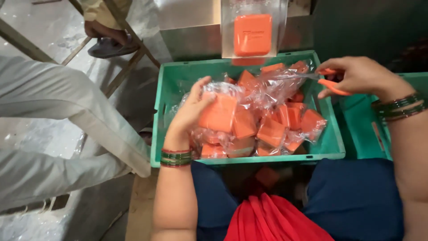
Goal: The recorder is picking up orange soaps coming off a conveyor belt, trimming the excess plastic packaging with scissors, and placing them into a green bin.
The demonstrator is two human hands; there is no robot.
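My left hand [189, 111] grips a strip of clear plastic wrap holding orange soap bars [219, 114], lifted over a green crate [162, 134]. My right hand [356, 73] holds orange-handled scissors [332, 85], their blades reaching left into the plastic [278, 82] between two bars. The crate is filled with several more wrapped orange bars [272, 131]. Green and red bangles sit on both wrists.
A single packed orange bar [253, 35] hangs from a metal machine behind the crate. A second green crate [370, 125] stands at the right. Another person in white clothing [67, 116] sits at the left, with a foot in a sandal [107, 44] further back.
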